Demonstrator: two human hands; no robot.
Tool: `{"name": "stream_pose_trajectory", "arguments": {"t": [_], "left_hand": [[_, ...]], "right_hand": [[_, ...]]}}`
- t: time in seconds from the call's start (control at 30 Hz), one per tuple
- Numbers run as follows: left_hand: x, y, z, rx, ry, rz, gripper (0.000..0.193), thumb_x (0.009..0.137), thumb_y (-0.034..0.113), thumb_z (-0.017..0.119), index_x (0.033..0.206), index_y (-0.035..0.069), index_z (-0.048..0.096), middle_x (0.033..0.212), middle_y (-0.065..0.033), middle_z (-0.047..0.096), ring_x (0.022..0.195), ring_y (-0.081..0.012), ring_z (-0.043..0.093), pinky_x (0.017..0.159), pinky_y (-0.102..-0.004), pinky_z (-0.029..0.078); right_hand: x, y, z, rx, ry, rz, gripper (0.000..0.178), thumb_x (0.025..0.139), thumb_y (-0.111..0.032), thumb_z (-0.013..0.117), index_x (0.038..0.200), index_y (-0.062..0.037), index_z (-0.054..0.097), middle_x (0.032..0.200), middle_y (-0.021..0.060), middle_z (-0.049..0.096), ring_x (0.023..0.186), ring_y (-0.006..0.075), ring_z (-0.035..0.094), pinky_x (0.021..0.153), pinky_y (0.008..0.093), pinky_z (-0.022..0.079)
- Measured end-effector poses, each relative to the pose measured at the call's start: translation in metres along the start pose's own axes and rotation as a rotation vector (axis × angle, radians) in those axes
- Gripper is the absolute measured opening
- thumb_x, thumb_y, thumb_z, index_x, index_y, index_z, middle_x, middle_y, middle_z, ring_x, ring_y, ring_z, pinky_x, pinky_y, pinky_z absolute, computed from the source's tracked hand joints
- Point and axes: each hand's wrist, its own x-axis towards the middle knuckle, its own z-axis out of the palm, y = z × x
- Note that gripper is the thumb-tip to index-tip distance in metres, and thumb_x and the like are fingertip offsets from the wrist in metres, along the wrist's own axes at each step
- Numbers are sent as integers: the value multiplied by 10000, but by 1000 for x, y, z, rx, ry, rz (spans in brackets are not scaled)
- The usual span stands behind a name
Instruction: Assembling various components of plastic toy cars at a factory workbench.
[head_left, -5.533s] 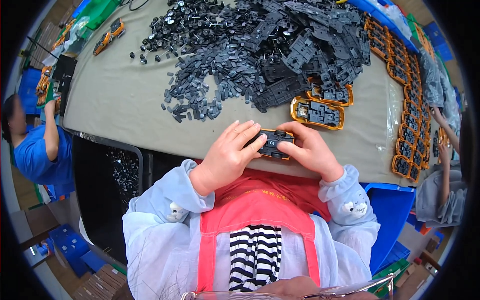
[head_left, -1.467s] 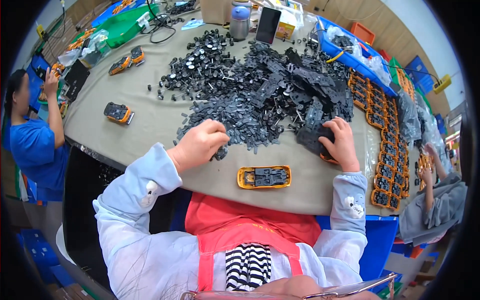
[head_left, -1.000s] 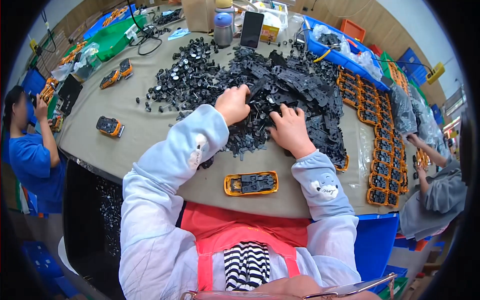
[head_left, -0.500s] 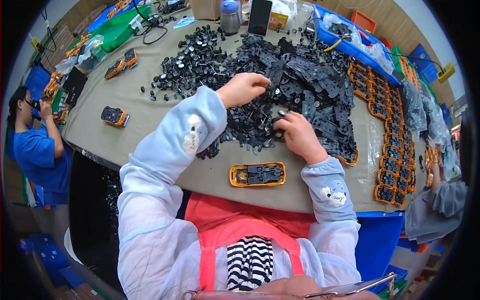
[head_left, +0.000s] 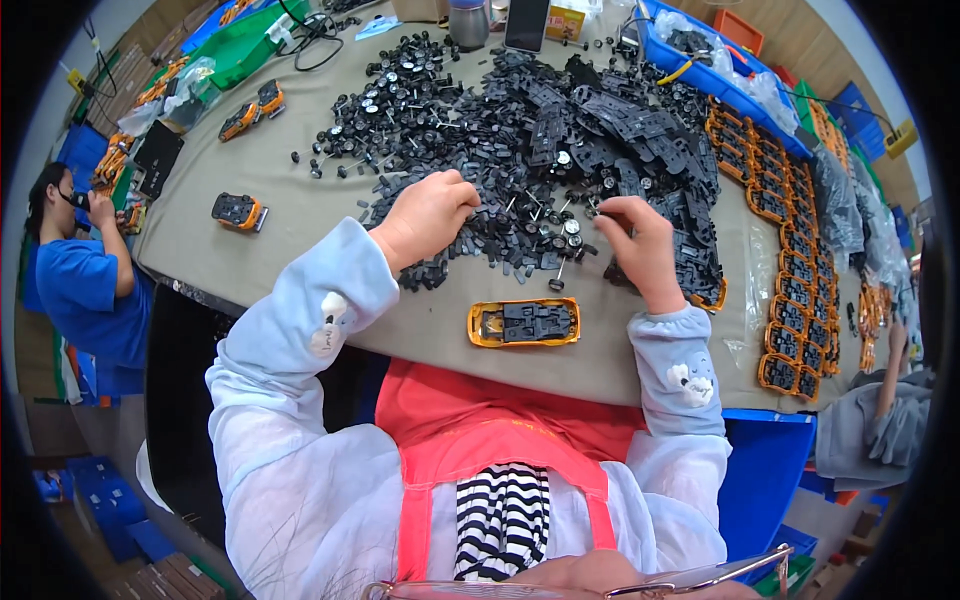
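Note:
Above the near left of a pile of small black plastic parts [head_left: 490,215] is my left hand [head_left: 428,215]. Its fingers are bent together; whatever they may hold is hidden. My right hand [head_left: 640,245] hovers at the pile's right front, thumb and forefinger slightly apart, with nothing visible between them. Loose wheels on metal axles [head_left: 572,228] lie between my hands. One wheel axle [head_left: 559,275] sticks out at the pile's near edge. In front of me an orange toy car body [head_left: 487,325] lies upside down, with a black chassis [head_left: 535,322] in it.
Black chassis plates [head_left: 630,125] heap up behind my right hand. Upturned orange cars [head_left: 790,290] stand in rows at right, beside a blue bin [head_left: 690,45]. More wheels [head_left: 400,80] spread at far left. One car [head_left: 238,212] lies left. People [head_left: 90,260] work on both sides.
Both hands have moved apart: the left back toward me and leftward, the right to the right. Wheels on axles now show between them. The view has shifted slightly.

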Motion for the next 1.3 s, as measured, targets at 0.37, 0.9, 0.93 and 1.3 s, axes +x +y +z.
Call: {"name": "stream_pose_trajectory", "arguments": {"t": [0.37, 0.9, 0.93, 1.3], "left_hand": [[-54, -82, -47, 120, 229, -324, 82, 872, 93, 638, 919, 61, 696, 894, -133, 628, 852, -337, 631, 762, -398, 524], [-3, -109, -29, 11, 361, -346, 154, 859, 130, 695, 980, 35, 704, 1048, -135, 671, 851, -251, 666, 757, -337, 535], [-15, -101, -34, -64, 369, -300, 140, 860, 113, 689, 978, 36, 687, 1112, -146, 646, 903, -258, 656, 766, -337, 533], [-159, 46, -9, -57, -65, -129, 271, 790, 56, 706, 1032, 41, 586, 1264, -211, 550, 1172, -402, 542, 1008, -455, 455]], "right_hand": [[-105, -22, -41, -116, -94, 168, 215, 796, 43, 708, 994, 1, 636, 966, 61, 617, 757, 117, 584, 646, 243, 478], [-112, -21, -21, -266, -341, -50, 549, 711, 39, 747, 1229, -41, 582, 1369, 147, 535, 1192, 346, 553, 991, 378, 477], [-111, -19, -22, -263, -345, -36, 549, 711, 39, 747, 1229, -41, 582, 1369, 147, 535, 1192, 346, 553, 991, 378, 477], [-115, -38, -5, 5, -352, 38, 539, 698, -32, 815, 1190, -27, 595, 1204, 122, 560, 996, 238, 614, 850, 329, 523]]}}
